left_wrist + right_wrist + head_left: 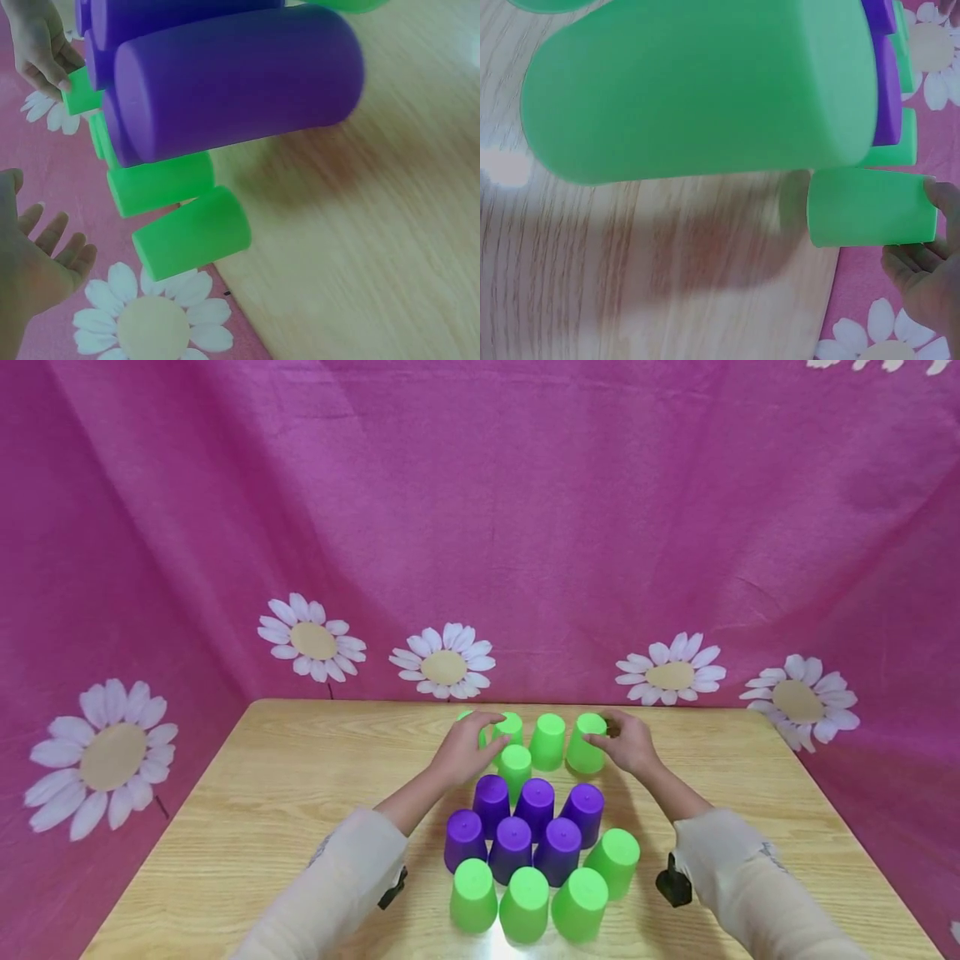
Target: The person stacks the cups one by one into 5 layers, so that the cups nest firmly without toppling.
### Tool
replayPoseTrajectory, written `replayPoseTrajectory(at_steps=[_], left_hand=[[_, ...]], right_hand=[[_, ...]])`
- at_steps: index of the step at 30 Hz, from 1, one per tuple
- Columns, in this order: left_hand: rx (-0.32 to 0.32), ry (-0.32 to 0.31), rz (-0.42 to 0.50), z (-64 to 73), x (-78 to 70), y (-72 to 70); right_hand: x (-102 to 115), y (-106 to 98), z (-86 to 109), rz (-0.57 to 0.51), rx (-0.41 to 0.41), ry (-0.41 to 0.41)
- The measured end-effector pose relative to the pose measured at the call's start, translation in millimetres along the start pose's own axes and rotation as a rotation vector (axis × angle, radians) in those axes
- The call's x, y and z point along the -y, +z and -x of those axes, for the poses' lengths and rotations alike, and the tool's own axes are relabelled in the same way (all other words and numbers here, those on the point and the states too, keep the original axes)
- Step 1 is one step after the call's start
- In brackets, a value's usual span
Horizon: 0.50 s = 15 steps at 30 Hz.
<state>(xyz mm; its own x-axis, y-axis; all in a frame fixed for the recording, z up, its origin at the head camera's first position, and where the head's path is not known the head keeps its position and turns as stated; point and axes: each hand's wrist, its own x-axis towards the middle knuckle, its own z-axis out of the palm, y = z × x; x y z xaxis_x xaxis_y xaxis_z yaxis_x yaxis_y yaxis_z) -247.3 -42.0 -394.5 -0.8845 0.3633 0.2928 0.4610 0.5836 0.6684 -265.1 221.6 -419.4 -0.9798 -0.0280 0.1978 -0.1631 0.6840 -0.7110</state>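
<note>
My right hand [626, 743] pinches an upside-down green cup [587, 747] at the right end of the back row, thumb on one side and fingers on the other. The right wrist view shows this grip on the green cup [870, 208] closely; whether its rim touches the table I cannot tell. My left hand [461, 752] is spread above the left end of that row, partly hiding a green cup [482, 737]. In the left wrist view the left hand [45, 262] has its fingers apart from the nearby green cup [191, 234].
Purple cups [513, 847] stand upside down in two rows mid-table. More green cups [523, 906] stand in front of them. Another green cup [547, 743] is in the back row. The wooden table [300, 793] meets a pink flowered cloth [525, 527] behind.
</note>
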Motion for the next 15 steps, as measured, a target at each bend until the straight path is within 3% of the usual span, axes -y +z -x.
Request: replayPoseTrajectory(at_steps=[8,15], left_hand=[[-0.01,0.023,0.061,12.7,7.9,4.9],[-0.008,-0.016,0.134,19.8,6.9,8.2]], right_hand=[[-11.7,1.3,-2.7,0.013,-0.01,0.003],[-15.6,6.0,-5.0,-0.003,0.017,0.02]])
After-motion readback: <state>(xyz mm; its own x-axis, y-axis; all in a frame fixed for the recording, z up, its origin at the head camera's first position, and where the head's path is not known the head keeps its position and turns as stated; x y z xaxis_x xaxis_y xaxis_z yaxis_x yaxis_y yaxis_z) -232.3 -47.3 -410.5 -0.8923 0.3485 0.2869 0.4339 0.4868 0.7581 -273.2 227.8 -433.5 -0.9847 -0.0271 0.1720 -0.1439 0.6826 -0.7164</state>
